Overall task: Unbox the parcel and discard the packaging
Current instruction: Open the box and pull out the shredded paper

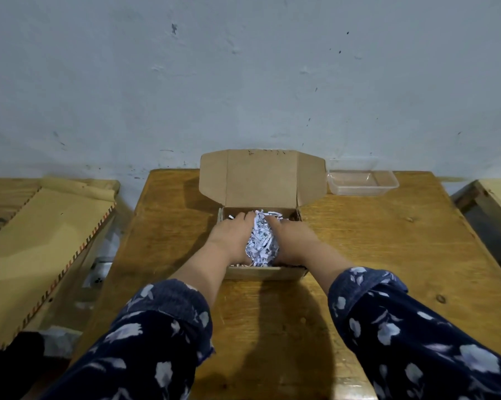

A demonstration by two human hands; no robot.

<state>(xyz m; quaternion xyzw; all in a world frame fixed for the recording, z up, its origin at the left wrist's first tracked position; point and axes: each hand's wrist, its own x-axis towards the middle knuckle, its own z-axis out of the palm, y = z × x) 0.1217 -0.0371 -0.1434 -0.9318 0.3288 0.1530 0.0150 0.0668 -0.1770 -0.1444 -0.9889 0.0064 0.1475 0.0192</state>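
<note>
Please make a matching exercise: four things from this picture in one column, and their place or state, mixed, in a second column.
1. cardboard box
2. shredded paper
3. plastic container
4. hands (left, right)

A. clear, at the table's far right
B. pressed against the filling from both sides
C. lid flap standing open
D. white, heaped inside the box

Pairs: 1-C, 2-D, 3-A, 4-B

A plain room, perhaps a home or small workroom. A scuffed, pale plaster wall (243, 67) backs a bare wooden table (387, 255). Beside it lies stacked brown card (41, 241).
</note>
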